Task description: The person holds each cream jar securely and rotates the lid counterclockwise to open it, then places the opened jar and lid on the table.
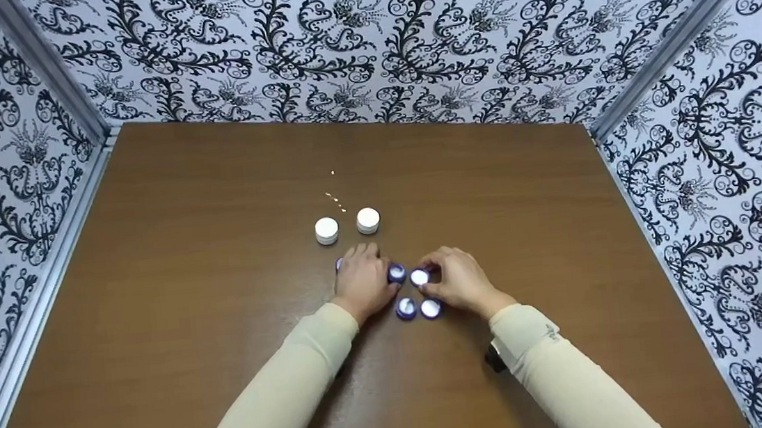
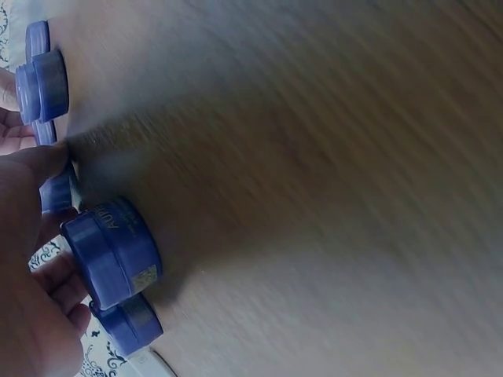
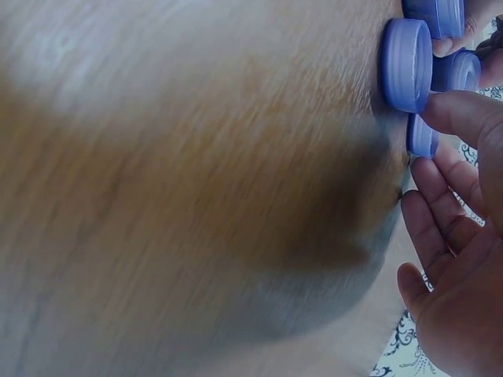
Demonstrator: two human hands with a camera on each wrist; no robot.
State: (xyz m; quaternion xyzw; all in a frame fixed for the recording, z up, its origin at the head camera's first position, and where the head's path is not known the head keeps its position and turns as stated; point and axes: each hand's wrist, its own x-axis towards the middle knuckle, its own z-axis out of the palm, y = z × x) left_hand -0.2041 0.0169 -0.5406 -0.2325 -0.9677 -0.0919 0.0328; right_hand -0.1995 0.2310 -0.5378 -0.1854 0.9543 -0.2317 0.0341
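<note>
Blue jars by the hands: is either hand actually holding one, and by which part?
The left hand grips a blue jar by its side wall. The right hand touches another blue jar at its rim with the fingertips; a closed hold cannot be told.

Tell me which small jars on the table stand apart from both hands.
The two white jars, left one and right one, stand beyond the hands, untouched. The blue jars cluster between the left hand and right hand.
</note>
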